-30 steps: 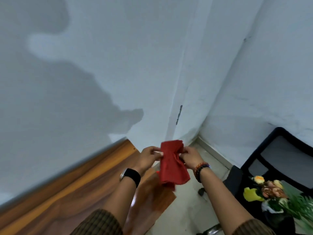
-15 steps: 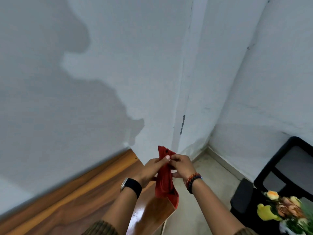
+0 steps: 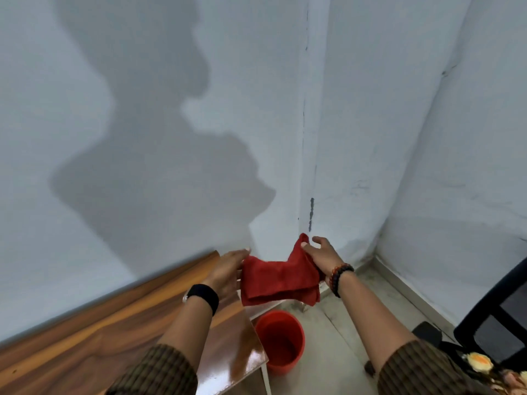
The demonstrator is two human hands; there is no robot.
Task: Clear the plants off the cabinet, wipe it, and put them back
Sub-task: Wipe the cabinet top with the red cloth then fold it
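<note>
From the head camera, two hands hold a red cloth (image 3: 278, 282) up in the air, over the far right corner of the wooden cabinet (image 3: 114, 337). The left hand (image 3: 228, 270) grips the left edge of the cloth. Its fingers look fairly straight along that edge, and how the thumb sits is hidden behind the cloth. The right hand (image 3: 320, 256) pinches the top right corner between thumb and fingers, and one finger sticks out free. The cloth hangs between them in a few folded layers — I think the person is folding it into a neat pad, so it fits the palm and wipes well.

The cabinet top is bare in the part we can see. It shines near its right edge, maybe because it is wet. That fits the wiping step of the job.

A red bucket (image 3: 281, 342) stands on the floor just beside the right edge of the cabinet, under the cloth. It is likely kept there so the cloth can be dipped or drip into it.

The plants (image 3: 484, 366) — we see only some flowers — sit at the bottom right, well apart from the cabinet, next to a black chair (image 3: 490, 317). They seem parked there so the top stays free for wiping.
</note>
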